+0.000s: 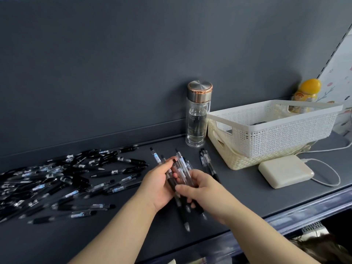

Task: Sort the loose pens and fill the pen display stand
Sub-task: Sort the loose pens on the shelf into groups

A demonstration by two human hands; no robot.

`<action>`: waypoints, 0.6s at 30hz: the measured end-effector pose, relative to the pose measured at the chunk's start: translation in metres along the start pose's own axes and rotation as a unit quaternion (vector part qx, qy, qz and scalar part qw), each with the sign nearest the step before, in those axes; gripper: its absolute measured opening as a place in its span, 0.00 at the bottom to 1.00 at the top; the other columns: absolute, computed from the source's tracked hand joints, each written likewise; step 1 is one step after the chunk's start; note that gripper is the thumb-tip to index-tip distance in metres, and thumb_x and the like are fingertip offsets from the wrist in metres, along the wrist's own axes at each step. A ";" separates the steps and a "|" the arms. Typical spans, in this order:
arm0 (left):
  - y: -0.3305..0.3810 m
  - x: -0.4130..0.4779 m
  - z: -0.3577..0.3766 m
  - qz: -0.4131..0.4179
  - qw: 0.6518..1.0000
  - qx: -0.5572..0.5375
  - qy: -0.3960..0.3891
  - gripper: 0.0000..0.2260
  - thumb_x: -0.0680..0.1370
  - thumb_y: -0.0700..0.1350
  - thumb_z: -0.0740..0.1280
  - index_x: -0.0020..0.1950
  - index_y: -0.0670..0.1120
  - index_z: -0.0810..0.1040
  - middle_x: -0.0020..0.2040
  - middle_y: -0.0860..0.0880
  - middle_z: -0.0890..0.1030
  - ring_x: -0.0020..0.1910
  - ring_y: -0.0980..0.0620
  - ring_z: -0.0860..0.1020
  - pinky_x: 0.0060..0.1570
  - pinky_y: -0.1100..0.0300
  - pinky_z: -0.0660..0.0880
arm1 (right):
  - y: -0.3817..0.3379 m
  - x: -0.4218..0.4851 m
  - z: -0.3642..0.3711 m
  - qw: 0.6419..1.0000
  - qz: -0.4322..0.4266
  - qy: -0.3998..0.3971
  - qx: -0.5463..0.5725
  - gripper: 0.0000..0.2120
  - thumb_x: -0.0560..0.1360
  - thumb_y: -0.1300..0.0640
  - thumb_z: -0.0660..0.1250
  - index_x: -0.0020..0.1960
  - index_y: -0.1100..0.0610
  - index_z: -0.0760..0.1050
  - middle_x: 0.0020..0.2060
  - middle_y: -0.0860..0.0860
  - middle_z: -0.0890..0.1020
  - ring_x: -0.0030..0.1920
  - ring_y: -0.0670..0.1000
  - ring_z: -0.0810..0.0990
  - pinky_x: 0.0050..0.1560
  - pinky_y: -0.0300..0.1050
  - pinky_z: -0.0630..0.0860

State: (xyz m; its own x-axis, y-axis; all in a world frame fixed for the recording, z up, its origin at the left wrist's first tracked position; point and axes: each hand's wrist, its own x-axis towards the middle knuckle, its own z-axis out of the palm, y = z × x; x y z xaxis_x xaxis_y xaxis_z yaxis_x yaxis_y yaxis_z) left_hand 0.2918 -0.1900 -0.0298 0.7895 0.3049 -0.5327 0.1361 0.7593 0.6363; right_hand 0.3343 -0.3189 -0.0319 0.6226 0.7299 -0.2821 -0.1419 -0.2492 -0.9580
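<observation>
Head view is showing a dark grey shelf (118,237) backed by a dark panel, with both bare hands working at its middle. The left hand (158,187) is cupping a bundle (180,175) of black and clear pens from the left side, thumb lying across the upper barrels. The right hand (202,191) is closing over the same bundle from the right, fingers wrapping the lower half. Both hands are gripping the bundle firmly; neither is lying flat or spread. The pens in the bundle are running roughly parallel, clicker ends pointing away from the person and tips pointing toward the shelf's front edge. Several tips are sticking out below the hands.

A heap (57,178) of loose pens is lying on the shelf to the left, well apart from the hands, scattered at mixed angles. A smaller group (206,162) of pens is lying just right of the bundle, near the baskets.

A glass bottle (198,115) with a metal cap is standing upright against the back panel, just left of the baskets. A white basket (276,130) is sitting tilted inside a cream basket (247,161). A cream power bank (285,171) is lying in front of them, with a white cable (331,172) plugged in. A yellow-capped bottle (306,94) is standing behind the white basket.
</observation>
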 end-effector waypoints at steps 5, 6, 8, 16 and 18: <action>-0.002 -0.006 0.007 -0.009 0.999 -0.022 0.024 0.13 0.80 0.48 0.61 0.59 0.42 0.76 0.50 0.40 0.78 0.47 0.41 0.78 0.52 0.45 0.76 | -0.002 -0.002 0.001 0.995 0.001 0.025 -0.094 0.19 0.67 0.56 0.75 0.53 0.48 0.71 0.43 0.45 0.83 0.43 0.44 0.81 0.47 0.38 0.76; -0.002 -0.007 0.007 -0.011 0.999 -0.026 0.015 0.14 0.80 0.49 0.61 0.61 0.42 0.76 0.51 0.40 0.77 0.49 0.41 0.78 0.53 0.45 0.76 | -0.003 -0.002 -0.001 0.996 0.002 0.017 -0.084 0.20 0.66 0.57 0.76 0.53 0.47 0.71 0.44 0.46 0.83 0.44 0.44 0.81 0.49 0.38 0.77; -0.001 -0.009 0.008 -0.014 0.999 -0.037 -0.004 0.14 0.80 0.48 0.60 0.60 0.42 0.77 0.50 0.40 0.77 0.50 0.41 0.77 0.56 0.44 0.74 | -0.003 -0.002 -0.005 0.999 0.002 -0.012 -0.051 0.22 0.65 0.59 0.76 0.55 0.48 0.71 0.43 0.45 0.82 0.45 0.44 0.81 0.52 0.41 0.77; 0.002 -0.006 0.005 -0.001 0.998 -0.064 -0.029 0.16 0.79 0.44 0.59 0.63 0.38 0.76 0.56 0.40 0.78 0.54 0.43 0.75 0.63 0.47 0.70 | 0.001 -0.004 -0.018 1.000 -0.022 0.003 -0.016 0.23 0.68 0.65 0.71 0.60 0.49 0.72 0.47 0.47 0.83 0.44 0.46 0.79 0.52 0.47 0.76; -0.003 -0.005 0.004 0.001 1.000 -0.007 0.018 0.14 0.79 0.40 0.60 0.63 0.38 0.76 0.53 0.42 0.80 0.48 0.48 0.77 0.50 0.55 0.74 | -0.002 -0.002 -0.028 0.993 -0.020 0.072 -0.089 0.23 0.69 0.61 0.71 0.61 0.50 0.71 0.47 0.47 0.83 0.38 0.41 0.79 0.43 0.45 0.78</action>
State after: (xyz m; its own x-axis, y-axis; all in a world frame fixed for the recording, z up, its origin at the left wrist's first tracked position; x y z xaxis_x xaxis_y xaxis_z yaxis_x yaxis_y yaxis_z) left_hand 0.2898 -0.1962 -0.0264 0.7671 0.3266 -0.5522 0.1261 0.7672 0.6289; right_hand 0.3545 -0.3377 -0.0283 0.7300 0.6465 -0.2215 0.0162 -0.3404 -0.9401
